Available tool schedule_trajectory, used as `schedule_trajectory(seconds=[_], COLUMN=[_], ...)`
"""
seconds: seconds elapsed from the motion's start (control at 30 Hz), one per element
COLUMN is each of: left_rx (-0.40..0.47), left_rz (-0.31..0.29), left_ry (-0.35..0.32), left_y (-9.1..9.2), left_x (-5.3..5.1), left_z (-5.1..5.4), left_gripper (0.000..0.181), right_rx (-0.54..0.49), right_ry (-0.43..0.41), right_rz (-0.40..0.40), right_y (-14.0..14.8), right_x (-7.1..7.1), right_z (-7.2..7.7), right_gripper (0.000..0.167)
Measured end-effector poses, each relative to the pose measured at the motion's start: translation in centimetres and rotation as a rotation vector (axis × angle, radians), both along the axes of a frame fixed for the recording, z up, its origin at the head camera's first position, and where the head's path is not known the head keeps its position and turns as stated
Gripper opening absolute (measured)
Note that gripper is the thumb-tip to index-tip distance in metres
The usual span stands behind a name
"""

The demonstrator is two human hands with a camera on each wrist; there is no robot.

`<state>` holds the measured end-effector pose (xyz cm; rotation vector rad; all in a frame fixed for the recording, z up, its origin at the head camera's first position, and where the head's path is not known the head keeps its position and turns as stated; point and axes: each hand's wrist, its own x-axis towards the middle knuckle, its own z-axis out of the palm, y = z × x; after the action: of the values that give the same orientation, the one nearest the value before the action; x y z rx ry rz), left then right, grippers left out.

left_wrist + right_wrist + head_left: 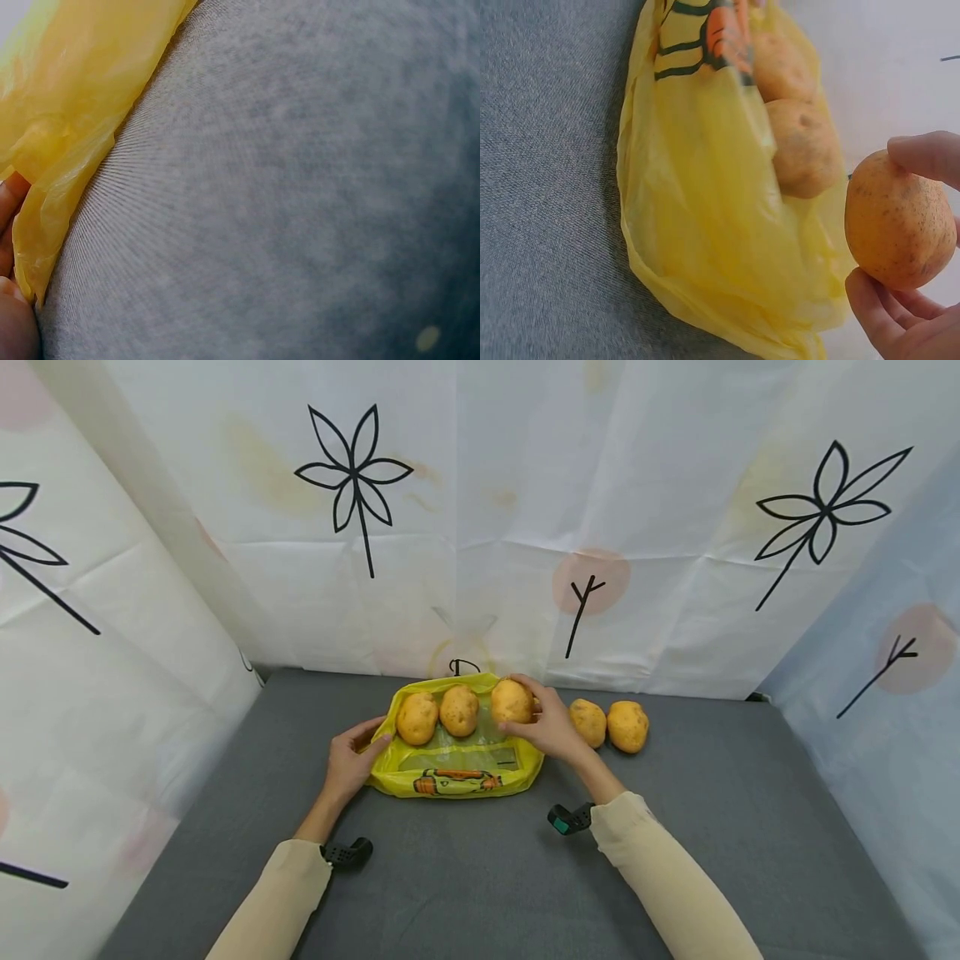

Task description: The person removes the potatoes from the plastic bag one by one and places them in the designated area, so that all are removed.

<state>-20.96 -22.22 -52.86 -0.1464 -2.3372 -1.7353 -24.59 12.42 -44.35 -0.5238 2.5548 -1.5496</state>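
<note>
With the left hand (352, 760), pinches the left rim of a thin yellow plastic bag (405, 787) with an orange-and-black front print, lying open on the matt grey worktop (465, 877). Inside the bag, side by side: 1 oval golden-tan potato (417, 718), then 1 lumpier golden-tan potato (459, 710). At the bag's right end, holds 1 speckled golden-tan potato (512, 702) between thumb and fingers of the right hand (553, 727). Farther right, outside the bag: 2 more golden-tan potatoes (627, 727).
</note>
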Motion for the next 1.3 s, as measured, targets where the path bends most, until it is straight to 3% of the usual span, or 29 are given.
schedule_trajectory(seconds=[0.2,0.47,1.03,1.17,1.3], left_rx=[-0.003,0.003,0.011,0.02,0.002], left_rz=[-0.003,-0.003,0.005,0.003,-0.009], left_ry=[-0.001,-0.002,-0.024,-0.039,-0.043], left_y=[-0.1,0.0,0.0,0.2,0.8], left_x=[-0.1,0.0,-0.1,0.1,1.0], left_z=[0.0,0.1,0.1,0.7,2.4], left_gripper=[0.039,0.038,0.039,0.039,0.038], right_rx=[-0.088,-0.144,-0.143,-0.148,-0.168], right_ry=[0.014,0.022,0.069,0.086,0.09], right_rz=[0.016,-0.027,-0.128,-0.148,-0.158], right_y=[1.3,3.8,9.3,10.4,11.4], right_x=[0.8,2.2,4.5,4.9,5.4], right_z=[0.6,1.7,3.2,3.3,3.6], right_gripper=[0.078,0.08,0.083,0.084,0.084])
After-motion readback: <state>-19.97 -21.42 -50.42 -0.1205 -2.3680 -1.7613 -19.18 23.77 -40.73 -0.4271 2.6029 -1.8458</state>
